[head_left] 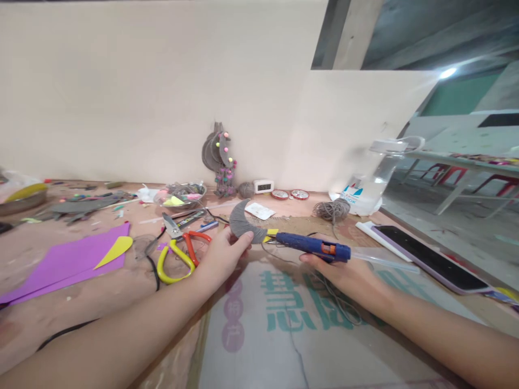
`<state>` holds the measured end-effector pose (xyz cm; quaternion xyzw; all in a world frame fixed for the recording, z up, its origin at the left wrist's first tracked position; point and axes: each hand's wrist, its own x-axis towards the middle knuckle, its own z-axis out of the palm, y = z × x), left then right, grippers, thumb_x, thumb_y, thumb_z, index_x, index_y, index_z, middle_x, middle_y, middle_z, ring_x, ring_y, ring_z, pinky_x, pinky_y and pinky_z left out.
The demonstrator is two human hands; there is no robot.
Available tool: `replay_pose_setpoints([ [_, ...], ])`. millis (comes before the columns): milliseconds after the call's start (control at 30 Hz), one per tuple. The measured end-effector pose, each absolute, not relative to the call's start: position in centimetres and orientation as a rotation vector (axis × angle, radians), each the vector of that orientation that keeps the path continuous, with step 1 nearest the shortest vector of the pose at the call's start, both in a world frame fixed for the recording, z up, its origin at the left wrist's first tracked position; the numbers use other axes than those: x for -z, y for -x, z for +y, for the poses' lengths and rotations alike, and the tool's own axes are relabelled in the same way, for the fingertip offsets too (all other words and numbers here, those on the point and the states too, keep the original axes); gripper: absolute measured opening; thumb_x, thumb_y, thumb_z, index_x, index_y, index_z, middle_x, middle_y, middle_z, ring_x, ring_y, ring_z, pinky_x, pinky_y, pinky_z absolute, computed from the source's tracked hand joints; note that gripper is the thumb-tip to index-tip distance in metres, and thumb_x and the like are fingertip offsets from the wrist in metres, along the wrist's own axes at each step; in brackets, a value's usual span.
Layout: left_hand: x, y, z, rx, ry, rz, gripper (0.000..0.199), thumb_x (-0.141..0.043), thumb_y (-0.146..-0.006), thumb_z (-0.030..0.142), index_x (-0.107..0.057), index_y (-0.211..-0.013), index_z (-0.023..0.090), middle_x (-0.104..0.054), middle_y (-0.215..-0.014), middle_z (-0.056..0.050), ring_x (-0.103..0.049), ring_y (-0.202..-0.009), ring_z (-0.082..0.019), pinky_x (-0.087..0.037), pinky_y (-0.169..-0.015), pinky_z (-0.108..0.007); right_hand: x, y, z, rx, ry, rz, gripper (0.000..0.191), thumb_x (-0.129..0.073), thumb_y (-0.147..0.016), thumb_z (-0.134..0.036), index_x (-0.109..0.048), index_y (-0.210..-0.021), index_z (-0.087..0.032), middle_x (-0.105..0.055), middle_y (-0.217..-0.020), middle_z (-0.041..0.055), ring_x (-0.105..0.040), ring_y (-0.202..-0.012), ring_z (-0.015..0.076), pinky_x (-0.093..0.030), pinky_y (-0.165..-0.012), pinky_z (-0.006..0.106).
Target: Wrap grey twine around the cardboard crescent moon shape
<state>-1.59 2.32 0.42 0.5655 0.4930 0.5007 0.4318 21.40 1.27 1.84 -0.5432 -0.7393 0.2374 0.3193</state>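
Note:
My left hand [227,255] pinches a crescent [244,226] wound in grey yarn, thumb on its front. At its right end a short yellow piece [270,235] shows bare of yarn. My right hand [344,273] is wrapped around a blue hot glue gun [308,246], its front end pointing left at the yellow piece. Whether the tip touches it I cannot tell. A clear glue stick [385,262] sticks out of the gun's back. Loose grey yarn [338,302] trails below my right hand across a printed cardboard sheet [251,356].
Scissors [178,262] with yellow and orange handles lie left of my left hand, near purple sheets [77,262]. Behind are a bowl [180,195], a small clock [263,186] and a yarn bundle [331,209]. A phone [430,256] and a bottle [371,178] stand at the right.

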Motion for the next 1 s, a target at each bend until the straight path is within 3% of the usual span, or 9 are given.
replay_pose_setpoints([
  [233,-0.67,1.66,2.05,-1.246,-1.431,1.242,0.027,-0.055,-0.076,0.04,-0.049,-0.064,0.017,-0.048,-0.053,0.005,-0.041,-0.048,-0.008,-0.031,-0.046,-0.019,-1.68,-21.43,1.37,-0.553,1.455,-1.91,0.028,-0.055,-0.076,-0.05,-0.06,-0.08,-0.023,-0.066,-0.074,-0.0009,-0.061,-0.068,0.0192,-0.048,-0.061,0.027],
  [1000,-0.56,1.53,2.09,-1.254,-1.418,1.258,0.026,-0.057,-0.075,0.039,-0.051,-0.063,0.017,-0.048,-0.05,0.006,-0.041,-0.043,-0.009,-0.031,-0.043,-0.02,-2.19,-21.39,1.19,-0.513,1.538,-1.876,0.032,-0.056,-0.073,-0.051,-0.063,-0.075,-0.021,-0.067,-0.068,0.001,-0.062,-0.064,0.0216,-0.049,-0.055,0.03],
])
